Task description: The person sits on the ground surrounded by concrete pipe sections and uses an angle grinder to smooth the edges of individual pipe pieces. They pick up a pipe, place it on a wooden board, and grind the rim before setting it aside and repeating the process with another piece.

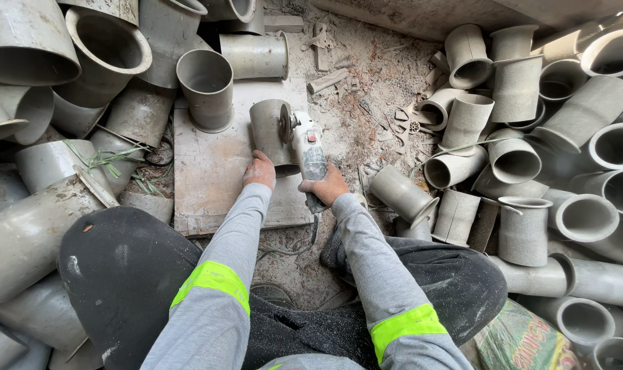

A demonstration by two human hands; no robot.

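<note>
Fingers: my left hand (259, 170) has its fingers curled down on the near end of a short grey pipe piece (270, 133). My right hand (324, 186) is wrapped tight around the handle of a grinder (307, 155).
Grinder: it is white and dusty with a small red spot on top. Its round disc (284, 123) is pressed against the side of the pipe piece.
Pipe piece: it lies on its side on a flat dusty board (208, 164), between my two hands.
Board: another grey pipe piece (207, 88) stands upright on its far left corner.
Cord: a dark cord (292, 249) runs from the grinder back toward my legs.
Legs: my knees in dark dusty trousers (123, 274) are on each side of the board. My sleeves are grey with bright yellow bands (212, 279).
Ground: it is dirt with chips and scraps (376, 89).
Piles: many more grey pipe pieces (524, 151) are heaped on my left and right.
</note>
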